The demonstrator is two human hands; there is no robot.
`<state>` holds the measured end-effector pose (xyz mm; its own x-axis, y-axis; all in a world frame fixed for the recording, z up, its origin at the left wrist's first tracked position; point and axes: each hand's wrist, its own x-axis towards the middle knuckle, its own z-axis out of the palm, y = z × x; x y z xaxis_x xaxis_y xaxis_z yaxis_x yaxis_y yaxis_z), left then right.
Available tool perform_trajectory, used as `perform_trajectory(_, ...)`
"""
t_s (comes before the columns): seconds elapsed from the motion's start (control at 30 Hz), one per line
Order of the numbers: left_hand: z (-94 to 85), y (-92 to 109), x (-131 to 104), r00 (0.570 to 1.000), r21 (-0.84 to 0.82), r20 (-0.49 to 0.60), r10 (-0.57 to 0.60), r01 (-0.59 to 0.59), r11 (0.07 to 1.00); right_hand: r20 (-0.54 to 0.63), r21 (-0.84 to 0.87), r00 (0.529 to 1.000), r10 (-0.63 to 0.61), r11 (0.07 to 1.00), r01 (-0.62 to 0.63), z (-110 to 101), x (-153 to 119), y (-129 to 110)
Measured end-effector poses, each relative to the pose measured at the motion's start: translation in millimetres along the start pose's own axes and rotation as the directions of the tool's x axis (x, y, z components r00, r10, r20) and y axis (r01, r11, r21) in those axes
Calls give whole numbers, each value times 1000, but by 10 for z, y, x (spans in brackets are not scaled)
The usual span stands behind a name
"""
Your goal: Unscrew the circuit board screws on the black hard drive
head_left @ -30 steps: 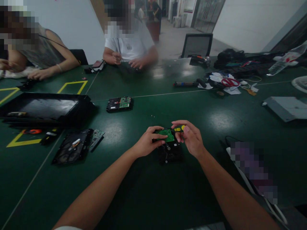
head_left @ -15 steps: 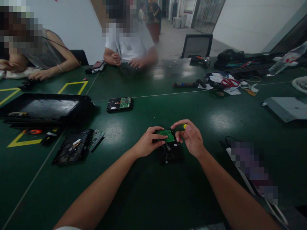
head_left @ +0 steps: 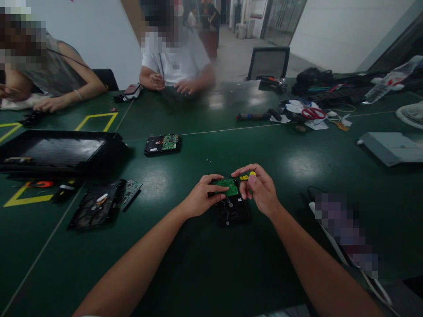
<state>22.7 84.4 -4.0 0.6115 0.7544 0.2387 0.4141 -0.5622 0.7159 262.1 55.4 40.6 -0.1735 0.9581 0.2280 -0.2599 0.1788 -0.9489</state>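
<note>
1. Black plastic comes up first: a tray (head_left: 59,147), cut off by the left edge of the view, its contents too dim to be named.
2. Next along, a large drive (head_left: 87,207) is seen lying with a loose board (head_left: 131,193) just beside it; no change has been made there.
3. Into the middle now, and the left hand (head_left: 202,198) is laid over a green board (head_left: 233,187) on a black hard drive (head_left: 231,215), which rests on the table (head_left: 205,264). That pose has been kept; whether the drive's edge is gripped cannot be told, and much of the board is covered by fingers.
4. And there's the change, in the right hand (head_left: 264,193)! A yellow-ended tool (head_left: 252,174) is pinched between thumb and fingers just beside the board; its yellow side mark, lost half a second ago, is back in sight. The handle has probably been rolled, so turning work seems under way.
5. Its tip is hidden; whether a screw is met cannot be seen.
6. Far right, a long item (head_left: 343,235) is blotted out by coarse pixels.
</note>
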Motion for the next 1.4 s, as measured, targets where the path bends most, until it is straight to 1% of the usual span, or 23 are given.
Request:
perform_trajectory(0.1,-7,2,4,1000,12,3,1,-1,1000,-8,34,1000,-3,999,4,-7,5,16)
perform_trajectory(0.27,-10,8,6,1000,4,-3,10,-10,1000,-1,40,1000,17,999,-17,-15,11,1)
perform_trajectory(0.47,-1,3,6,1000,-6,-13,19,-19,1000,-12,-51,1000,11,999,-11,-5,-4,-24)
perform_trajectory(0.57,1,-3,4,1000,-9,-16,13,-13,1000,-23,-61,1000,0,998,-1,-1,-4,-19)
perform_trajectory(0.73,-1,-11,3,1000,-5,-6,7,-7,1000,-46,-24,999,-10,1000,9,9,4,-3)
perform_trajectory(0.87,-7,-10,0,1000,4,-4,-1,1,1000,-42,20,999,-1,1000,2,11,6,5)
perform_trajectory(0.97,-15,-3,-5,1000,8,0,5,-5,1000,-36,-18,999,11,1000,-12,8,3,-4)
perform_trajectory(1.13,-21,13,-5,1000,2,-7,8,-8,1000,-40,-75,999,-5,997,2,-1,-1,-16)
perform_trajectory(1.4,-11,24,3,1000,-5,-16,6,-6,1000,-64,-17,998,-4,1000,3,23,9,-28)
